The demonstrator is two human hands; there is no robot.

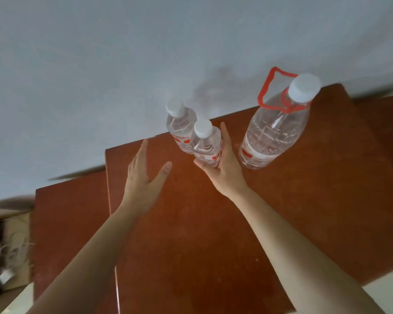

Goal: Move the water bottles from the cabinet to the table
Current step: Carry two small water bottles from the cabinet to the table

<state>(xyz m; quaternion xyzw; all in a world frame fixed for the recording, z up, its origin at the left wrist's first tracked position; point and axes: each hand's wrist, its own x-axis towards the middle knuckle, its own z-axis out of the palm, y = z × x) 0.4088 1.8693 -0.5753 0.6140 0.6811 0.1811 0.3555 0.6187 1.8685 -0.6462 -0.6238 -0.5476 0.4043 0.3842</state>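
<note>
- Right hand [222, 171] holds the near small bottle [205, 143], fingers up its right side & thumb at its bottom left.
- Left hand [143, 177] is loose & flat, fingers straight, holding nothing, over the cabinet [213, 234] top, left of the bottles.
- Near small bottle is at the back of the cabinet top, white cap up.
- 2nd small bottle [179, 125] is right behind it; can't tell if they touch.
- Big bottle [274, 134] w/ red handle [265, 91] stands to the right, near the right hand.
</note>
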